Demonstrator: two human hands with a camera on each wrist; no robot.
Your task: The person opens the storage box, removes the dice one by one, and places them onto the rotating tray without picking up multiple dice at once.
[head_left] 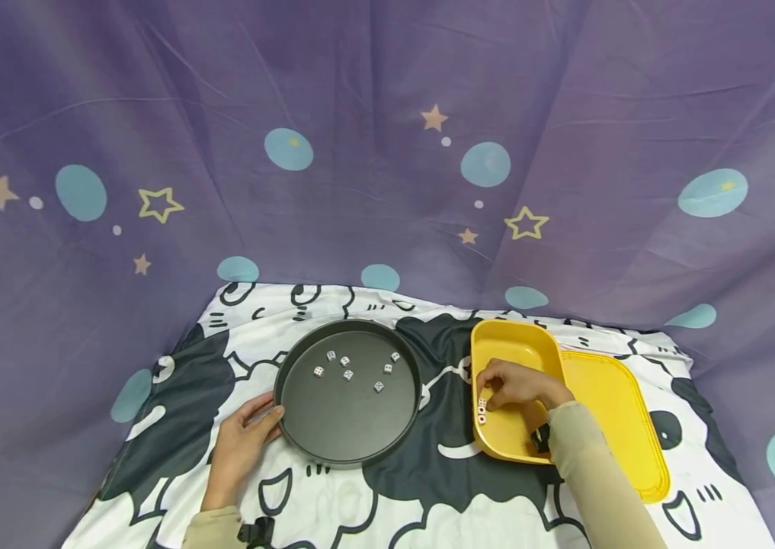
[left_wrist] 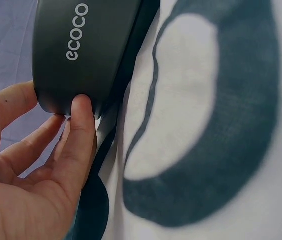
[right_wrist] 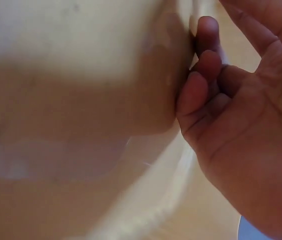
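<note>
My left hand [head_left: 243,446] is at the left side of a round dark pan [head_left: 353,427]. In the left wrist view, its thumb and fingers hold the pan's outer wall [left_wrist: 81,45], which bears the letters "ecoco". Several white dice [head_left: 348,374] lie scattered in the pan's far half. My right hand [head_left: 517,383] reaches inside a yellow box [head_left: 513,450], at its left wall. Its thumb and forefinger pinch a white die [head_left: 482,402] with red pips, at the end of a short row of dice [head_left: 481,418]. In the right wrist view, curled fingers [right_wrist: 193,92] hide the dice.
A yellow lid [head_left: 623,427] lies to the right of the box, partly beneath the right forearm. Under everything spreads a black-and-white patterned cloth [head_left: 421,526]. Behind it hangs a purple curtain [head_left: 360,206] with stars and blue ovals.
</note>
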